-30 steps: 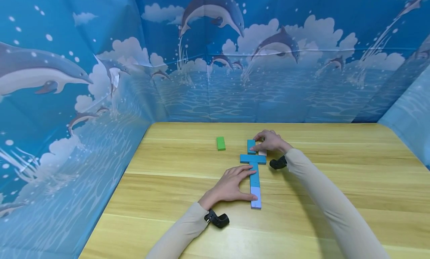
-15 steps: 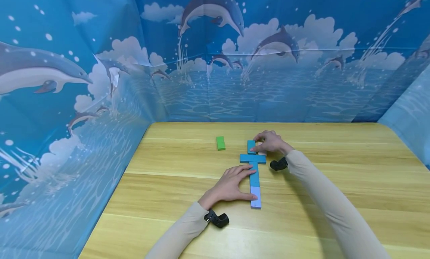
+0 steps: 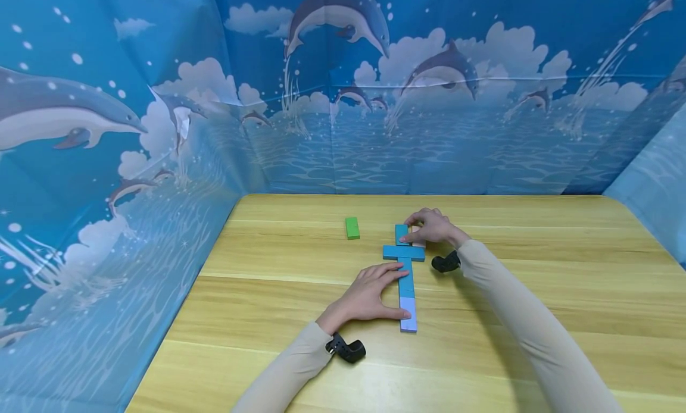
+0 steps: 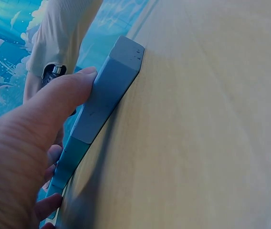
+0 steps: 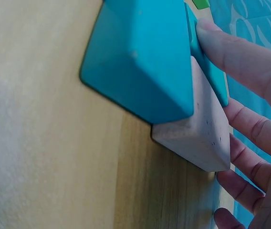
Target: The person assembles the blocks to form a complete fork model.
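Flat on the table, a blue block and a lavender block lie end to end in a column. A blue block lies crosswise at the column's far end. My left hand spreads beside the column, thumb on the lavender block and fingertips on the blue one. Beyond the crosspiece, my right hand pinches a smaller blue block lengthwise, thumb near its close end and a finger at its far end. A pale pink block sits alongside it, partly under the right hand in the head view.
A green block lies by itself to the left of the others, toward the table's far side. The wooden table is backed by a blue dolphin-print curtain. Black cameras ride on both wrists.
The smaller blue block has shifted very slightly toward the crosswise block under the right hand. My left hand stays in place.
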The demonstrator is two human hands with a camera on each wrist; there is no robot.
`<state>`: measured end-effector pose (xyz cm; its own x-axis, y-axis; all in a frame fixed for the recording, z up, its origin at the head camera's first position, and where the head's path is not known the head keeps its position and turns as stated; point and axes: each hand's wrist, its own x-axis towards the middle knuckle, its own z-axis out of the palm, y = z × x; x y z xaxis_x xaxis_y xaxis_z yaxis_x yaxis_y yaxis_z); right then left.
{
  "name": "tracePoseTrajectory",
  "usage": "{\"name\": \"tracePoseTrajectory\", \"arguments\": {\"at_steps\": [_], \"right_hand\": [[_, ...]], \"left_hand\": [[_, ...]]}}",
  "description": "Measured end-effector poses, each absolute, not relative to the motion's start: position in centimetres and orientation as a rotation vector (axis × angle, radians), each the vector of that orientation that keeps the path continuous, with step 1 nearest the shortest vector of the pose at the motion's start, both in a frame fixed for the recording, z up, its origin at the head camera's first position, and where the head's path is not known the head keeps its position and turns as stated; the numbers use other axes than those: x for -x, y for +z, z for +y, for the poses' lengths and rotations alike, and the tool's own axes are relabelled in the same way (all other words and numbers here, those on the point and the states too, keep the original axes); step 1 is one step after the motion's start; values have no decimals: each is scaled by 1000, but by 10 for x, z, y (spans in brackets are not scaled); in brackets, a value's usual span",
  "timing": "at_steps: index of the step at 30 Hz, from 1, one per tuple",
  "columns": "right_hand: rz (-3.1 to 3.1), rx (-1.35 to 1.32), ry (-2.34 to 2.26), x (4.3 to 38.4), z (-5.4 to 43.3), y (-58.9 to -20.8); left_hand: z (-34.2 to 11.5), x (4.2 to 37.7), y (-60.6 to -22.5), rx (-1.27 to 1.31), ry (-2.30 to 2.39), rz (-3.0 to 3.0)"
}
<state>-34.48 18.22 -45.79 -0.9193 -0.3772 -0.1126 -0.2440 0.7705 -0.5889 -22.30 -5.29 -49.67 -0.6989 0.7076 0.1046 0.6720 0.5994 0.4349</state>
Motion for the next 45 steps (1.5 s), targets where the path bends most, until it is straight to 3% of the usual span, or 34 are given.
{"name": "tracePoseTrajectory", "arguments": {"at_steps": [45], "right_hand": [[2740,553,-910,344,185,-461]], "left_hand": [[-52,222,-497,-1185,711,2732]]}}
